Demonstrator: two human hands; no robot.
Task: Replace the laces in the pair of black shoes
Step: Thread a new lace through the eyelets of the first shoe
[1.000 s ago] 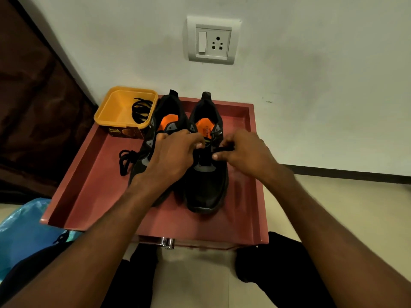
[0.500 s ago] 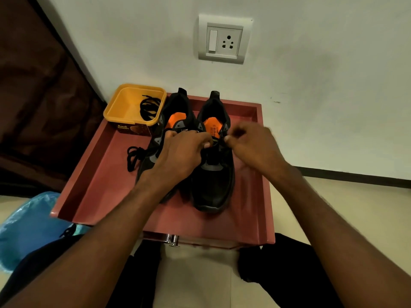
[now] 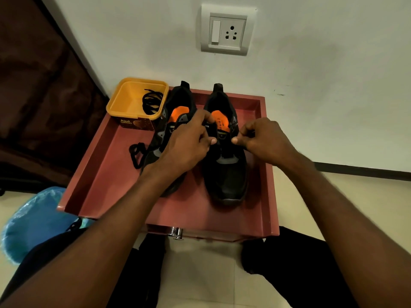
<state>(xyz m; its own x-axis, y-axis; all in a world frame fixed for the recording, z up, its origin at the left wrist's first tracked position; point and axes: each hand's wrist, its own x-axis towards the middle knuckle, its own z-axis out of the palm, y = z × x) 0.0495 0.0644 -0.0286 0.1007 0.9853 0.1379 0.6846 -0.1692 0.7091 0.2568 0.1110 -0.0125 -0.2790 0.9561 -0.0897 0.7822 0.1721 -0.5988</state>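
Two black shoes, a right shoe (image 3: 225,174) and a left shoe (image 3: 164,125), stand side by side on one red tray (image 3: 106,165). Both hands work at the right shoe's lacing: the left hand (image 3: 184,147) and the right hand (image 3: 264,141) each pinch its black lace. One yellow tub (image 3: 129,101) at the tray's far left corner holds one coiled lace (image 3: 152,103), another loose lace (image 3: 135,154) lies beside the left shoe, and behind is a white wall with one socket (image 3: 226,30).

Your single head-worn wide-angle camera looks forward and down from close above the red counter (image 3: 93,174), facing the white wall (image 3: 322,63); your forearms enter from the bottom edge.
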